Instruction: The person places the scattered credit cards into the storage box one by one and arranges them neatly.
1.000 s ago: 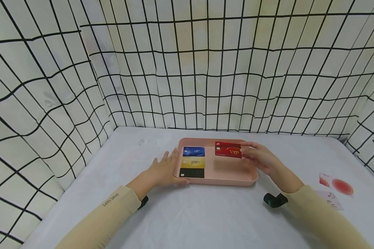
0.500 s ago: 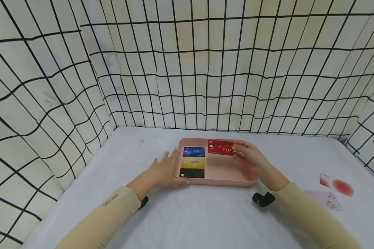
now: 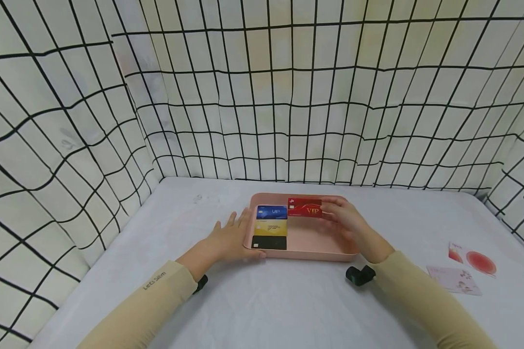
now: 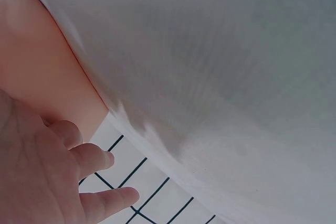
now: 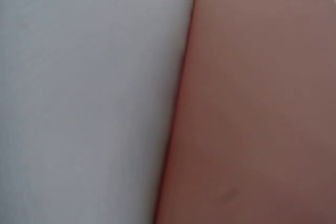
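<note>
A red VIP card (image 3: 303,207) is pinched at its right end by my right hand (image 3: 347,220), over the back of a pink tray (image 3: 319,242). Its left edge meets the right edge of a blue VIP card (image 3: 271,212) in the head view. Below the blue one, a yellow card (image 3: 270,227) and a black card (image 3: 269,242) complete a column along the tray's left side. My left hand (image 3: 229,241) rests with spread fingers against the tray's left wall. In the left wrist view the left palm (image 4: 37,171) shows beside the tray wall (image 4: 52,66).
On the white-covered table (image 3: 279,305), a card with a red circle (image 3: 480,261) and a pale pink flowered card (image 3: 454,280) lie at the right, near the right sleeve (image 3: 423,295). Black grid netting (image 3: 288,104) over white cloth encloses the back and sides.
My right hand has carried the red card leftward over the tray, up to the blue card's side. The pale flowered card shows more fully as the sleeve shifts left. My left hand stays put.
</note>
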`<state>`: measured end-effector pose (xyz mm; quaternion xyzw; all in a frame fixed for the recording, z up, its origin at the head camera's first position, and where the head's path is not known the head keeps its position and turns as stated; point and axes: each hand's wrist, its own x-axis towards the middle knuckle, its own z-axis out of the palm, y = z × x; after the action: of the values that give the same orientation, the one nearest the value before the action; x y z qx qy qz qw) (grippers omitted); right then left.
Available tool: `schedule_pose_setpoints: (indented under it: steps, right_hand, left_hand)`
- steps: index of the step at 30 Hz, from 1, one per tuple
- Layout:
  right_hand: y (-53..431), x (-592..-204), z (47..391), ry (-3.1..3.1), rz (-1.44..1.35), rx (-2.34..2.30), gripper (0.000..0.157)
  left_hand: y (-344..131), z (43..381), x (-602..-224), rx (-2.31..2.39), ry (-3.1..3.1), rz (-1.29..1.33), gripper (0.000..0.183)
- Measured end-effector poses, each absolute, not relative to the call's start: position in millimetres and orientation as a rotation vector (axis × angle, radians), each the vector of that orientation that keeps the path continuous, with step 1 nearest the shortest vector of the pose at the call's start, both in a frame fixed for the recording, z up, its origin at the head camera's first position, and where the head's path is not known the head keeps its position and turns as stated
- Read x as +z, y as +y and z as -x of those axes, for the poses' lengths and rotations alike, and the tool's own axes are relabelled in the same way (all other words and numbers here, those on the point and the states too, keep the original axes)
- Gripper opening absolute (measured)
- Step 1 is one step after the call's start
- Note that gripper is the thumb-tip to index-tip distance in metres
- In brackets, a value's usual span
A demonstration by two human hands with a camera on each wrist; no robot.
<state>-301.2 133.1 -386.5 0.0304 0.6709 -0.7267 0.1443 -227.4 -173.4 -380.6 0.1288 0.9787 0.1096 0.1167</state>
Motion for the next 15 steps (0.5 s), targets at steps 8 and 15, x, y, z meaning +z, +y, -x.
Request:
schedule_pose_setpoints:
  steps: [8, 15]
  right_hand:
    - [127, -386, 307, 1.992, -0.069, -2.046, 0.044]
    - [127, -385, 312, 1.998, -0.17, -2.028, 0.045]
  left_hand:
    - [-174, 229, -382, 0.307, 2.866, -0.375, 0.128]
    - [-174, 229, -383, 0.303, 2.867, -0.374, 0.128]
